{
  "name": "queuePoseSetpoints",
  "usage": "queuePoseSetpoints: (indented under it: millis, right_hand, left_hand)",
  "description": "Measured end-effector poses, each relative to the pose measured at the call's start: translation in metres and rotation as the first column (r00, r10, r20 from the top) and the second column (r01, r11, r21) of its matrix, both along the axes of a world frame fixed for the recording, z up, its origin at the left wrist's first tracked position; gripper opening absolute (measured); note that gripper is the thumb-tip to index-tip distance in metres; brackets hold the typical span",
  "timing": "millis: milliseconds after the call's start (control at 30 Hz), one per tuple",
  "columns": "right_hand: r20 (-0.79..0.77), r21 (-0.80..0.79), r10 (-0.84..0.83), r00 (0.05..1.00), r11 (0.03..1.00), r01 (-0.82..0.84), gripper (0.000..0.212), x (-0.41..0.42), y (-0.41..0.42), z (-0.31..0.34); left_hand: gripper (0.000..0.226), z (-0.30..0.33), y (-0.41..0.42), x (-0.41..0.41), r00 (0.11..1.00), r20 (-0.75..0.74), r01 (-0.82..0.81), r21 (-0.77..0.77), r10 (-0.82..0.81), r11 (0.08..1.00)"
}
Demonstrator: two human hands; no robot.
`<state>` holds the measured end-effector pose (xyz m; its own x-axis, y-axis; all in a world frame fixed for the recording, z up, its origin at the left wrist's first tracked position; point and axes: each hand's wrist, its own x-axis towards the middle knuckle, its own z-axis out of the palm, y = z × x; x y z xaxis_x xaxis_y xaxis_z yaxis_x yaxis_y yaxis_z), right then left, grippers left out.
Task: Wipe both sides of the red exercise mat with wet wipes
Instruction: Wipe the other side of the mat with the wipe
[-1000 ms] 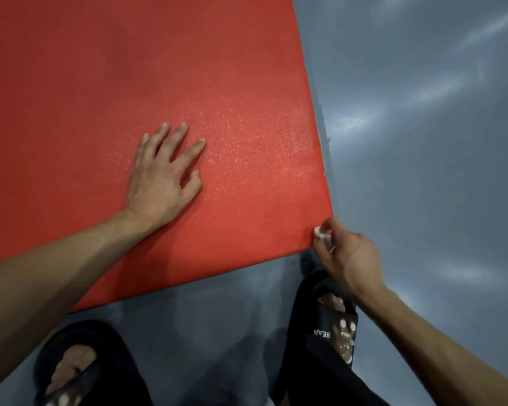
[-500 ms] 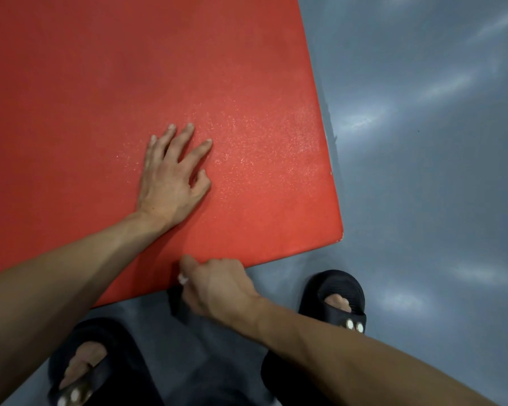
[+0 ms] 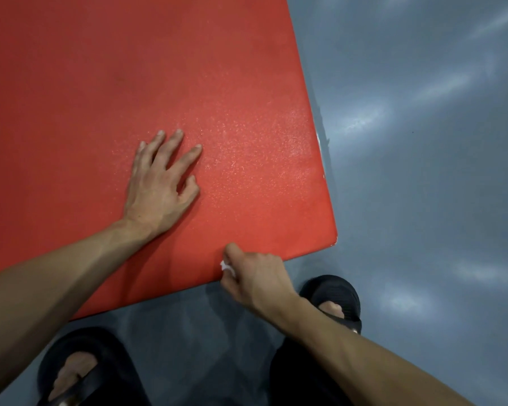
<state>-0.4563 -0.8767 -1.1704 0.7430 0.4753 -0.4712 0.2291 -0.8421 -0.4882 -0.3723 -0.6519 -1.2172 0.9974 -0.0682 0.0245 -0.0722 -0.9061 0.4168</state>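
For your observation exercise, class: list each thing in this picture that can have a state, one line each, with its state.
red exercise mat: lying flat on the floor, surface glistening near the right edge.
left hand: open, pressed flat on the mat.
right hand: curled at the mat's near edge, pinching a wet wipe.
wet wipe: bunched, mostly hidden.
slippers: worn on both feet.

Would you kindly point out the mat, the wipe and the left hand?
mat (image 3: 129,68), head view, bare top surface.
wipe (image 3: 225,266), head view, white bit showing at the right hand's fingers.
left hand (image 3: 159,189), head view, back of hand.
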Motion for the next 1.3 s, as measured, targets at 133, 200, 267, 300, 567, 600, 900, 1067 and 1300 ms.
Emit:
queuePoseSetpoints:
  millis: [133,200,267,300,567,600,900,1067,1300]
  right_hand:
    - [0.182,-0.137,-0.159,0.970,0.973,0.186,0.022,0.024,-0.064,0.001]
    - [0.269,-0.188,-0.316,0.910,0.909,0.371,0.018,0.045,-0.104,0.006]
    - [0.317,-0.167,-0.407,0.857,0.865,0.473,0.014,0.059,-0.124,0.009]
    - [0.316,-0.143,-0.401,0.860,0.876,0.461,0.015,0.058,-0.123,0.008]
    - [0.233,0.005,-0.072,0.970,0.997,0.073,0.019,0.033,-0.070,-0.003]
    - [0.266,0.020,-0.133,0.955,0.991,0.133,0.016,0.043,-0.083,-0.001]
    - [0.345,-0.040,0.208,0.915,0.978,-0.207,0.015,0.041,-0.142,0.009]
    - [0.423,-0.011,0.144,0.895,0.988,-0.154,0.008,0.090,-0.116,0.002]
    - [0.310,0.006,0.304,0.901,0.947,-0.321,0.019,0.070,-0.132,0.014]
  left_hand:
    - [0.056,-0.001,0.000,0.000,1.000,0.003,-0.005,0.010,0.005,1.000]
    - [0.056,-0.002,0.000,0.000,1.000,-0.001,0.000,0.010,0.000,1.000]
    - [0.057,-0.001,-0.001,0.000,1.000,-0.004,-0.001,0.013,0.001,1.000]
    - [0.057,0.000,-0.002,0.000,1.000,-0.004,-0.004,0.015,0.005,1.000]
    - [0.057,0.000,-0.001,0.001,1.000,-0.025,0.002,0.021,-0.001,1.000]
    - [0.057,0.000,-0.001,0.000,1.000,-0.029,0.003,0.021,-0.002,1.000]
    - [0.056,0.002,0.002,0.008,1.000,-0.003,0.009,0.006,-0.009,1.000]
    - [0.046,0.003,0.003,0.022,0.999,0.052,0.011,0.006,-0.011,1.000]
    - [0.036,0.006,0.014,0.052,0.992,0.106,-0.065,-0.013,0.066,0.998]
